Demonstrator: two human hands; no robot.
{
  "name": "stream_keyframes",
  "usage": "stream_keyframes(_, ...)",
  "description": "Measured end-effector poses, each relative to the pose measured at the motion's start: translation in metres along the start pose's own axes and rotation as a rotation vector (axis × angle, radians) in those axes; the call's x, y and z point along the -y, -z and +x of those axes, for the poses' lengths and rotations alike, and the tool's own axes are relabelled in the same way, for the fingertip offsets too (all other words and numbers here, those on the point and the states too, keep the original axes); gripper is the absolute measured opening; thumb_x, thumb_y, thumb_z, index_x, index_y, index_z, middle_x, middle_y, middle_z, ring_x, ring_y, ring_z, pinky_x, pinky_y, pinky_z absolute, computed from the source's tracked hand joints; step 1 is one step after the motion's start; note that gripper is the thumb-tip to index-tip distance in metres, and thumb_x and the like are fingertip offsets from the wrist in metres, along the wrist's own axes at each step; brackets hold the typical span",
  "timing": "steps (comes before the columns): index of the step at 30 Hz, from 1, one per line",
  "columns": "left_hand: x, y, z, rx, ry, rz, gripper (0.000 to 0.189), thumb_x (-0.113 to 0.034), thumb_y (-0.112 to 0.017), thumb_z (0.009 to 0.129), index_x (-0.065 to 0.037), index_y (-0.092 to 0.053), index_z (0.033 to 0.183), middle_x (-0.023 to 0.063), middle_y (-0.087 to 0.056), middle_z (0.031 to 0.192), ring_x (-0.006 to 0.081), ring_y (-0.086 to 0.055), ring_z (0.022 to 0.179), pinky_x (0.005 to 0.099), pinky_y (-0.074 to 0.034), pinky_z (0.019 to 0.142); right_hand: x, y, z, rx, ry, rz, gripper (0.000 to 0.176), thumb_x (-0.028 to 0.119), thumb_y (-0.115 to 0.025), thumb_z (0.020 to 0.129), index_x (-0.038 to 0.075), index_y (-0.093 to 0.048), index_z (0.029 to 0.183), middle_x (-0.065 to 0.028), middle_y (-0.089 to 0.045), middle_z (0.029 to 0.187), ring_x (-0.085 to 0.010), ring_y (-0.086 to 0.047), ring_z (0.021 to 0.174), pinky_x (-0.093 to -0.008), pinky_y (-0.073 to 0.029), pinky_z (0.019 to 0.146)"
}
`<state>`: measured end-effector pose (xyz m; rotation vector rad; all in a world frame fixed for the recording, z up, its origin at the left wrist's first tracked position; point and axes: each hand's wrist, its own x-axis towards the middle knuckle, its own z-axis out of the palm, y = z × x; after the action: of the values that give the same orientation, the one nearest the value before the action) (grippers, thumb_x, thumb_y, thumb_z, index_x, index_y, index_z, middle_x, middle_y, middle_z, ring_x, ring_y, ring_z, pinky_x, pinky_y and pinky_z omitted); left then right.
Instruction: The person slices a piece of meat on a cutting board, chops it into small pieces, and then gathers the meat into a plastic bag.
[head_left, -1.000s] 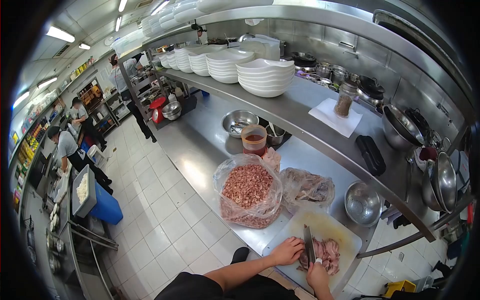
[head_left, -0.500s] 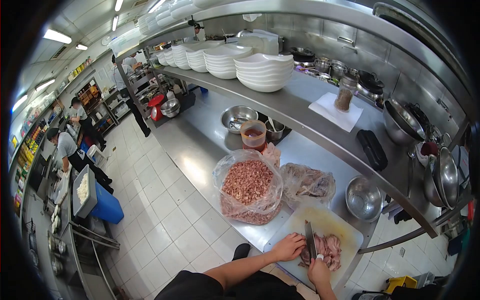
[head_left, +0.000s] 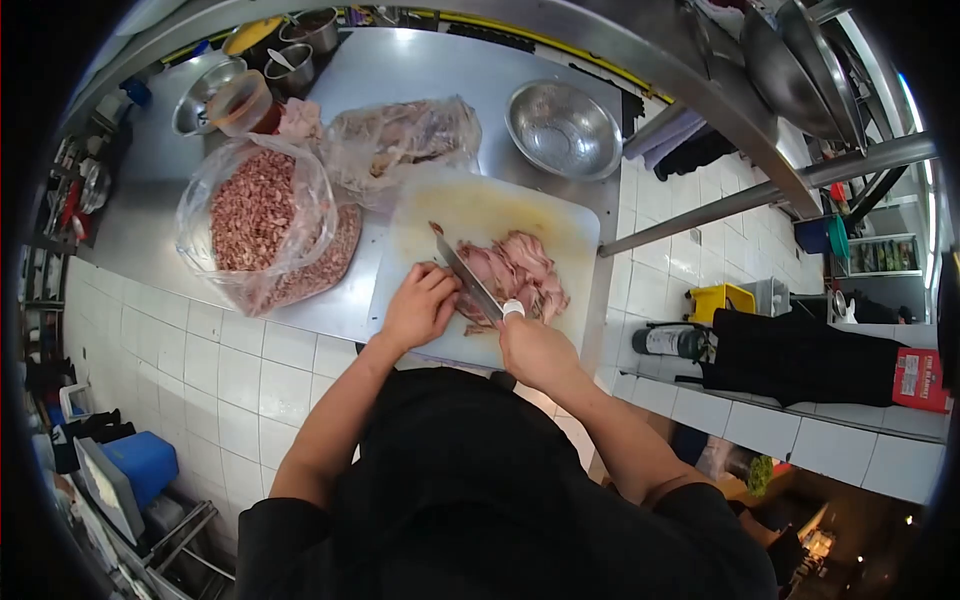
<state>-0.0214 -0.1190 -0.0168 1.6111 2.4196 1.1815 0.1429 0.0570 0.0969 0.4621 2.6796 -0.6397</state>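
My right grip (head_left: 538, 350) is clamping the knife (head_left: 471, 274).
My left grip (head_left: 422, 306) is curling left of the meat (head_left: 530, 268), hold unclear; my view is facing lower than before.

The knife (head_left: 468, 274) slants across the centre of the frame, its long grey blade pointing to the upper left with a brownish spot at the tip, a white bit of handle at the lower right end. The raw meat (head_left: 530, 265), pale pink and glossy, lies in a loose heap, mostly right of the blade, on a whitish cutting board (head_left: 430, 205) stained yellow towards the top.
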Motion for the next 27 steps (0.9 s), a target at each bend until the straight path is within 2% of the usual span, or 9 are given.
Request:
stream_keyframes(2, 0.000, 0.001, 0.002, 0.032, 0.003, -0.005, 0.023, -0.009, -0.073, 0.095, -0.006, -0.071, 0.117, 0.0113, -0.069, 0.128, 0.0372, -0.058, 0.120, 0.0478, -0.048, 0.109, 0.010, 0.014, -0.016, 0.048, -0.009, 0.001, 0.037, 0.027, -0.048, 0.114, -0.007, -0.059, 0.104, -0.0306, -0.074, 0.086, -0.0535, -0.073, 0.081, -0.0646, -0.057, 0.075)
stream_keyframes(4, 0.000, 0.001, 0.002, 0.035, -0.004, 0.013, 0.022, -0.008, -0.074, 0.095, -0.006, -0.071, 0.117, 0.0109, -0.070, 0.126, 0.0363, -0.059, 0.119, 0.0466, -0.049, 0.108, 0.018, 0.022, -0.029, 0.067, -0.046, -0.106, 0.021, 0.010, -0.054, 0.102, -0.006, -0.061, 0.113, -0.0302, -0.077, 0.095, -0.0512, -0.077, 0.089, -0.0623, -0.061, 0.081)
stream_keyframes(7, -0.001, 0.003, 0.003, 0.044, -0.014, -0.008, 0.022, -0.008, -0.074, 0.096, -0.005, -0.072, 0.118, 0.0105, -0.071, 0.123, 0.0354, -0.060, 0.119, 0.0458, -0.049, 0.107, 0.015, 0.028, -0.037, 0.107, -0.054, -0.067, 0.018, 0.007, -0.054, 0.100, -0.006, -0.063, 0.110, -0.0299, -0.076, 0.095, -0.0500, -0.078, 0.091, -0.0614, -0.061, 0.081)
stream_keyframes(14, 0.003, 0.001, 0.003, 0.035, 0.006, 0.010, 0.020, -0.010, -0.074, 0.095, -0.007, -0.074, 0.115, 0.0062, -0.071, 0.118, 0.0330, -0.061, 0.117, 0.0418, -0.051, 0.106, 0.013, 0.012, -0.010, 0.181, -0.065, -0.046, 0.024, 0.017, -0.051, 0.108, -0.004, -0.062, 0.109, -0.0312, -0.075, 0.095, -0.0515, -0.077, 0.091, -0.0635, -0.059, 0.079)
stream_keyframes(17, 0.000, -0.002, 0.001, 0.064, 0.016, 0.007, 0.020, -0.010, -0.075, 0.094, -0.007, -0.075, 0.114, 0.0059, -0.072, 0.117, 0.0326, -0.062, 0.116, 0.0414, -0.053, 0.104, -0.007, -0.035, 0.017, 0.107, 0.003, -0.135, 0.027, 0.021, -0.050, 0.111, -0.004, -0.062, 0.108, -0.0284, -0.076, 0.090, -0.0496, -0.077, 0.089, -0.0631, -0.059, 0.077)
stream_keyframes(20, -0.003, -0.001, 0.002, 0.013, 0.017, 0.030, 0.021, -0.011, -0.075, 0.094, -0.007, -0.075, 0.114, 0.0060, -0.072, 0.118, 0.0321, -0.063, 0.116, 0.0419, -0.053, 0.105, -0.009, -0.044, 0.033, 0.020, -0.097, -0.039, 0.033, 0.025, -0.047, 0.115, -0.003, -0.062, 0.106, -0.0273, -0.076, 0.088, -0.0491, -0.077, 0.087, -0.0627, -0.059, 0.076)
stream_keyframes(23, -0.002, -0.005, -0.001, -0.032, -0.001, 0.022, 0.022, -0.008, -0.077, 0.094, -0.006, -0.073, 0.115, 0.0099, -0.071, 0.120, 0.0344, -0.063, 0.116, 0.0447, -0.052, 0.103, -0.008, -0.017, 0.027, 0.057, -0.013, 0.007, 0.038, 0.030, -0.047, 0.117, -0.004, -0.061, 0.106, -0.0274, -0.076, 0.090, -0.0498, -0.076, 0.085, -0.0627, -0.058, 0.076)
stream_keyframes(25, -0.002, -0.003, -0.001, 0.000, -0.001, 0.030, 0.022, -0.008, -0.077, 0.093, -0.006, -0.073, 0.114, 0.0101, -0.072, 0.122, 0.0342, -0.064, 0.118, 0.0447, -0.052, 0.105, 0.008, 0.014, 0.013, 0.132, -0.070, 0.008, 0.024, 0.016, -0.051, 0.107, -0.001, -0.065, 0.117, -0.0268, -0.079, 0.101, -0.0500, -0.078, 0.098, -0.0621, -0.060, 0.083)
stream_keyframes(27, -0.002, -0.004, -0.001, -0.004, -0.006, 0.032, 0.021, -0.007, -0.077, 0.093, -0.006, -0.073, 0.114, 0.0100, -0.072, 0.121, 0.0343, -0.064, 0.118, 0.0447, -0.052, 0.105, 0.007, 0.024, -0.004, 0.124, -0.050, -0.016, 0.028, 0.022, -0.049, 0.111, -0.003, -0.063, 0.111, -0.0273, -0.077, 0.096, -0.0502, -0.076, 0.091, -0.0630, -0.059, 0.080)
